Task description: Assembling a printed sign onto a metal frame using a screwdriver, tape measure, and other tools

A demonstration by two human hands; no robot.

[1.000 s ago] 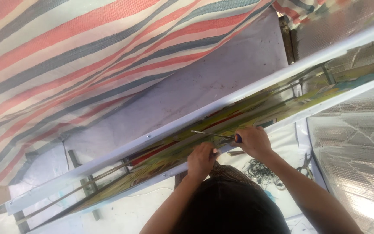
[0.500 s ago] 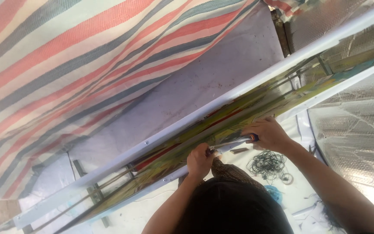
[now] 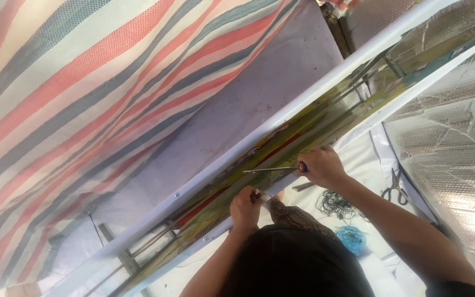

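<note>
Screwdriver (image 3: 273, 169): long axis near horizontal, shaft tip pointing left across the colourful panel (image 3: 325, 118).
Right hand (image 3: 321, 166): fingers wrapped around handle.
Left hand (image 3: 246, 208): fingers curled, gripping panel's white frame edge (image 3: 155, 208).

both arms raised; left grip (image 3: 246, 208) fisted, right grip (image 3: 321, 166) closed, wrist bent.

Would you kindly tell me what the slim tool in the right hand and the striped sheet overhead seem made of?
The slim tool looks like bare metal: a thin, grey, shiny shaft with an orange-blue end. The striped sheet seems woven plastic tarpaulin: a fine mesh weave shows, with light glowing through.
</note>
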